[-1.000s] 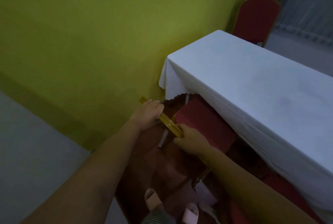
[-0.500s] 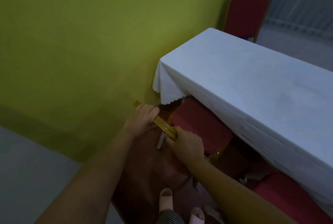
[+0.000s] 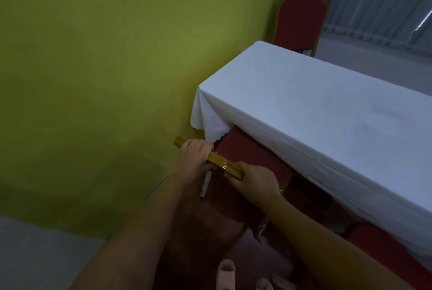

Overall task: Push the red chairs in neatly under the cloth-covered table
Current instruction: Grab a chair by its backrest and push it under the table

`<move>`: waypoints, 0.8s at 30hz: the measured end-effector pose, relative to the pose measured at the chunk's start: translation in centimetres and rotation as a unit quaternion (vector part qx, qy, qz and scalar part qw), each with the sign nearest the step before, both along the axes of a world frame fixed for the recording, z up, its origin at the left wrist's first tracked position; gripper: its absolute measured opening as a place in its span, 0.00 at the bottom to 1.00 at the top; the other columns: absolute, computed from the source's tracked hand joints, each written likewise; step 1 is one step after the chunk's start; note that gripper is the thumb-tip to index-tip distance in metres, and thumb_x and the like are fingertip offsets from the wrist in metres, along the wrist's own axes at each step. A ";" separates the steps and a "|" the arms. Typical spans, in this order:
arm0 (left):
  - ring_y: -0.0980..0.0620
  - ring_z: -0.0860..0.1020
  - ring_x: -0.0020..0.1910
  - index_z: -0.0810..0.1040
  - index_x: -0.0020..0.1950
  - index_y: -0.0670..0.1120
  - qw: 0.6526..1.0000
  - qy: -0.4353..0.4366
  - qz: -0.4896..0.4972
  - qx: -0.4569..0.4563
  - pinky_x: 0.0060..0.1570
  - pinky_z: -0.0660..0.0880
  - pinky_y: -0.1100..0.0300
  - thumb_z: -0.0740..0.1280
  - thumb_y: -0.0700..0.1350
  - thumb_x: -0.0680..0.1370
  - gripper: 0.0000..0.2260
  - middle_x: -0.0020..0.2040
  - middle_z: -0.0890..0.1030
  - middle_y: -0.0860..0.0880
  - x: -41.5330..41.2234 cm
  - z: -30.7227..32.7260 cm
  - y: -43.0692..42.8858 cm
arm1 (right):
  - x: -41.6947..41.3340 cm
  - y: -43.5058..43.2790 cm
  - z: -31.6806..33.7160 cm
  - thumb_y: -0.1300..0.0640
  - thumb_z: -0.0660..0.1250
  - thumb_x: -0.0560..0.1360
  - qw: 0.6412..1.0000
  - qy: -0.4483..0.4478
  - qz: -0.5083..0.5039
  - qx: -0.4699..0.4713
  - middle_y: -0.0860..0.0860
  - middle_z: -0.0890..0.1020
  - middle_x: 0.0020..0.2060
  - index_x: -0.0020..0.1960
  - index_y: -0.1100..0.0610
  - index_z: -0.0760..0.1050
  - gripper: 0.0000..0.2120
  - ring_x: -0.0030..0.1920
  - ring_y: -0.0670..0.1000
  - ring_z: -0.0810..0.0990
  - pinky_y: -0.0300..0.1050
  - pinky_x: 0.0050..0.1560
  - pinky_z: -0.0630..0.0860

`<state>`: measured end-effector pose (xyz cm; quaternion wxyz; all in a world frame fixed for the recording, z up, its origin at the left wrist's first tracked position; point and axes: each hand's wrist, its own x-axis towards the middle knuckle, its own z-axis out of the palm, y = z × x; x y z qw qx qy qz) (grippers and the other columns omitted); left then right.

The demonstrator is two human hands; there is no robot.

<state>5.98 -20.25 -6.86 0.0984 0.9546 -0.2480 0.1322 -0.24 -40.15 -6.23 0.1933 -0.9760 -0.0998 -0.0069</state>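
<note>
- Both hands grip the gold top rail (image 3: 223, 165) of the red chair (image 3: 253, 157) — my left hand (image 3: 194, 161) is wrapped round one end, my right hand (image 3: 256, 183) round the other.
- The chair seat sits partly under the table (image 3: 327, 114), which has a white cloth on it.
- A second red chair (image 3: 301, 21) stands at the far end.
- A yellow-green wall (image 3: 105, 67) is just beside the table — the floor (image 3: 35, 254) is grey.
</note>
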 end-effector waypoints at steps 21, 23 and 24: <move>0.48 0.78 0.44 0.75 0.48 0.47 1.000 0.000 -0.016 -0.008 0.47 0.71 0.55 0.79 0.57 0.61 0.24 0.42 0.79 0.51 7.6 -0.6 -1.3 | 6.1 -1.0 0.4 0.35 0.64 0.74 0.998 -0.036 -0.042 0.013 0.49 0.84 0.37 0.55 0.45 0.80 0.17 0.37 0.50 0.81 0.41 0.32 0.64; 0.48 0.78 0.43 0.75 0.48 0.47 1.000 0.005 -0.018 -0.005 0.46 0.71 0.56 0.79 0.57 0.61 0.24 0.42 0.79 0.51 8.0 -0.6 -1.8 | 6.3 -1.5 0.3 0.35 0.64 0.74 0.998 -0.037 -0.047 0.015 0.49 0.83 0.36 0.54 0.45 0.80 0.18 0.36 0.50 0.81 0.41 0.32 0.64; 0.48 0.78 0.43 0.75 0.48 0.46 1.000 0.007 -0.017 -0.006 0.45 0.71 0.55 0.79 0.56 0.61 0.24 0.41 0.79 0.50 8.0 -0.4 -2.1 | 6.4 -1.7 0.2 0.34 0.63 0.74 0.998 -0.035 -0.049 0.010 0.48 0.83 0.36 0.55 0.44 0.80 0.18 0.36 0.49 0.81 0.41 0.32 0.65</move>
